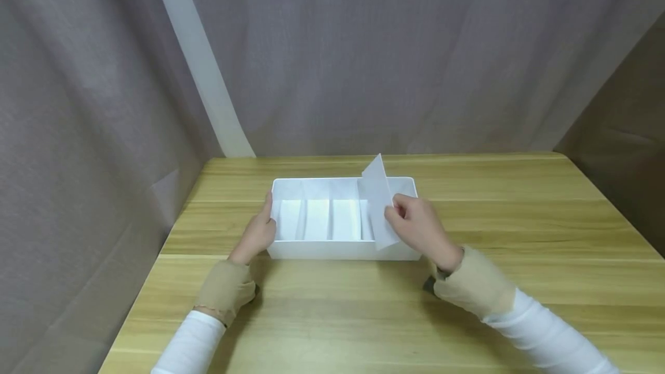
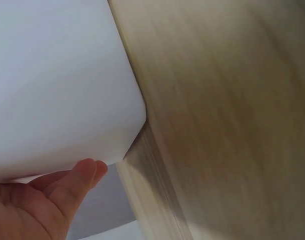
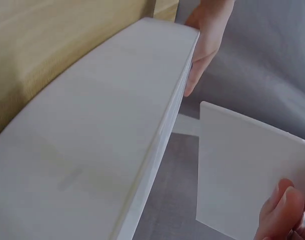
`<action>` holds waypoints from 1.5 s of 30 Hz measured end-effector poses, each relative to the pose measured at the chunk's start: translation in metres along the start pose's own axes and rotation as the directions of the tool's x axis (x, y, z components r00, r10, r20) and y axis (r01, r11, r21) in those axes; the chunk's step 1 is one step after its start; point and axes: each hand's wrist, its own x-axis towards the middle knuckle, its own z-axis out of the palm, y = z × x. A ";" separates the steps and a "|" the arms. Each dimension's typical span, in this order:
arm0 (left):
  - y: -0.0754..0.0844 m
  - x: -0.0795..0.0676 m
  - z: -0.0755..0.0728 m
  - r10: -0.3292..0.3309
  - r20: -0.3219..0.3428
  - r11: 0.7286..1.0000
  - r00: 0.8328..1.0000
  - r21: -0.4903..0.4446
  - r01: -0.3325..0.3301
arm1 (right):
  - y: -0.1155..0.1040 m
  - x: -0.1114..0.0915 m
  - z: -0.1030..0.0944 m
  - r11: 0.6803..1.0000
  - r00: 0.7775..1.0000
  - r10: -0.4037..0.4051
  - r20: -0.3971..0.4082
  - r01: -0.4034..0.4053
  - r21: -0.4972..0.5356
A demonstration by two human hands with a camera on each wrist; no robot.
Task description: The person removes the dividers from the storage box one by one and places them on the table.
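A white rectangular box point(image 1: 317, 250) stands on the wooden table, split by upright partitions into several compartments. My left hand point(image 1: 260, 232) holds its left end, the thumb at the rim and the fingers along the outer wall; in the left wrist view the fingertips point(image 2: 87, 171) lie against that end. My right hand point(image 1: 418, 225) pinches a thin flat white panel point(image 1: 378, 204) by its right side. The panel stands tilted over the right part of the box, hiding some of it. In the right wrist view the panel point(image 3: 237, 160) is above the box's rim.
The light wooden table point(image 1: 332, 316) extends around the box on all sides. Grey curtains point(image 1: 363, 62) hang behind and at the left, with a pale strip point(image 1: 202, 62) running down the back one. A brown surface point(image 1: 618, 131) borders the right.
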 end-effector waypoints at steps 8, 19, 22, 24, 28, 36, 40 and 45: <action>0.001 -0.001 0.000 -0.003 -0.024 1.000 1.000 0.013 0.003 | -0.006 -0.011 0.003 0.998 0.999 0.024 0.036 -0.026 0.051; 0.002 -0.001 0.002 -0.004 -0.059 1.000 0.998 0.021 0.005 | -0.015 -0.032 0.013 0.979 0.996 -0.050 0.072 0.035 0.202; 0.003 -0.001 0.003 -0.006 -0.068 1.000 0.998 0.021 0.007 | -0.016 -0.039 0.018 0.972 0.994 -0.074 0.083 0.054 0.227; 0.004 -0.001 0.003 -0.012 -0.072 0.999 0.997 0.029 0.014 | -0.017 -0.044 0.021 0.971 0.991 -0.084 0.100 0.059 0.232; 0.005 -0.002 0.004 -0.017 -0.072 0.999 0.997 0.035 0.020 | -0.019 -0.054 0.026 0.961 0.982 -0.101 0.158 0.055 0.272; 0.007 -0.003 0.004 -0.005 -0.076 1.000 0.997 0.025 0.007 | -0.020 -0.070 0.033 0.940 0.947 -0.134 0.291 0.028 0.341; 0.008 -0.003 0.004 -0.014 -0.077 1.000 0.997 0.022 0.016 | -0.018 -0.077 0.038 0.934 0.918 -0.116 0.379 -0.030 0.357; 0.008 -0.003 0.004 -0.020 -0.070 0.999 0.997 0.027 0.022 | -0.017 -0.085 0.045 0.941 0.876 -0.100 0.472 -0.070 0.330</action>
